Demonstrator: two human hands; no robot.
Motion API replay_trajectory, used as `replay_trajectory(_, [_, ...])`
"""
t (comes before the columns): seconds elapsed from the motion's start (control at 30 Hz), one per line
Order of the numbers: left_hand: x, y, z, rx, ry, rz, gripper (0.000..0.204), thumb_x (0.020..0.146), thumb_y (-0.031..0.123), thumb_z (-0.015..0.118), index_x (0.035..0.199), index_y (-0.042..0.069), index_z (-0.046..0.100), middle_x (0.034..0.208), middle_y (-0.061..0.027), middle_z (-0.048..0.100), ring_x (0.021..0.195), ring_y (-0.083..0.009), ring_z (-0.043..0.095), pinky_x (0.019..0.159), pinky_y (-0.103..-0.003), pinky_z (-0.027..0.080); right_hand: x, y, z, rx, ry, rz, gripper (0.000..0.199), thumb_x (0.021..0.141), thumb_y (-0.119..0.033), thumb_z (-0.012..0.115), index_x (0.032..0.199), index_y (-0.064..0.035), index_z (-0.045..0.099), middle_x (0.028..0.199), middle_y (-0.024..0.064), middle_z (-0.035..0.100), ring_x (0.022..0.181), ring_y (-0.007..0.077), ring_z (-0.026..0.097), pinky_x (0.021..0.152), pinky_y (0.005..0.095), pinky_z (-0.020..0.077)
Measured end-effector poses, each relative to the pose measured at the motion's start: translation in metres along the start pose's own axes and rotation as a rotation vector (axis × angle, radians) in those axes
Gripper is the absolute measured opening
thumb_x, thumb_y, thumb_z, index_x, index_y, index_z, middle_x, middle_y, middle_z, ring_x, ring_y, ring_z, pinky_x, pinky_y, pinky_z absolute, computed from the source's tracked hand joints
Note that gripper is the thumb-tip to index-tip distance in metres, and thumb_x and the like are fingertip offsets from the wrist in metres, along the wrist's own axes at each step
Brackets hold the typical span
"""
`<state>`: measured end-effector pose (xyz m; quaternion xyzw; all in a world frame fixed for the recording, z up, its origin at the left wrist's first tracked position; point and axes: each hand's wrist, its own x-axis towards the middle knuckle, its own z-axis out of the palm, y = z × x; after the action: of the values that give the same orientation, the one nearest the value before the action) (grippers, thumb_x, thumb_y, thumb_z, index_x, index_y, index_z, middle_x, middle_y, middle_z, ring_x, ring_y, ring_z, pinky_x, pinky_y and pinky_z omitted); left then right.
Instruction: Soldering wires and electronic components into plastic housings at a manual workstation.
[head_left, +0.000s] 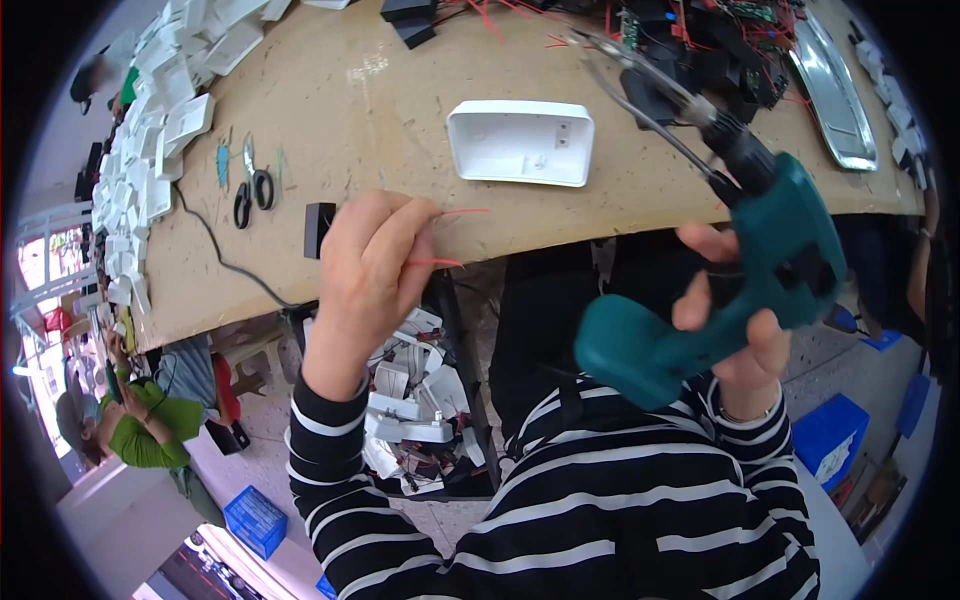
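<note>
Left hand (372, 258) pinched red wires (437, 263) by the front edge of the worktop (370, 120): looked light, limp, best held by insulation. Right hand (752, 368) gripped gun (793, 225) by its handle, across that edge: likely heavy, stiff, metal end no handhold. White box (500, 145) sat farther in.

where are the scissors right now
In the head view, the scissors lie on the left side of the table, between the pile of white plastic cases and the small black block.

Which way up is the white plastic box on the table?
Open side up: the white plastic box shows its inner floor, with walls rising around it.
</note>
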<state>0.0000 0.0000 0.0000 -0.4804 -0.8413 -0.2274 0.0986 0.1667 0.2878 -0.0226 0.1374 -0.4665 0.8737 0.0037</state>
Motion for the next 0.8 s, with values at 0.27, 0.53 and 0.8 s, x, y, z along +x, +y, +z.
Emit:
replay_trajectory(0.27, [0.023,0.032,0.035,-0.172,0.227,-0.062,0.021,0.073,-0.003,0.066,0.093,0.003,0.06,0.081,-0.0091,0.06,0.073,-0.0259,0.056,0.066,-0.034,0.043,0.048,0.021,0.027,0.116,0.373,0.09,0.082,0.085,-0.037,0.065,0.145,-0.0036,0.02,0.147,0.0236,0.024,0.124,0.0349,0.046,0.086,0.0346,0.0533])
replay_trajectory(0.53, [0.03,0.039,0.035,-0.275,0.223,-0.13,0.017,0.077,-0.008,0.062,0.092,-0.001,0.058,0.086,-0.0136,0.056,0.073,-0.0277,0.056,0.063,-0.033,0.045,0.069,0.021,0.02,0.099,0.376,0.081,0.082,0.085,-0.039,0.065,0.142,0.0029,0.024,0.142,0.0269,0.031,0.129,0.0383,0.039,0.102,0.0408,0.043])
replay_trajectory(0.8, [0.037,0.056,0.038,-0.349,0.225,-0.206,0.018,0.077,-0.006,0.065,0.093,0.001,0.061,0.079,-0.01,0.056,0.062,-0.0194,0.053,0.054,-0.028,0.042,0.07,0.014,0.005,0.039,0.375,0.102,0.077,0.085,-0.038,0.064,0.138,0.0057,0.03,0.136,0.0289,0.039,0.126,0.0389,0.042,0.105,0.0435,0.0389])
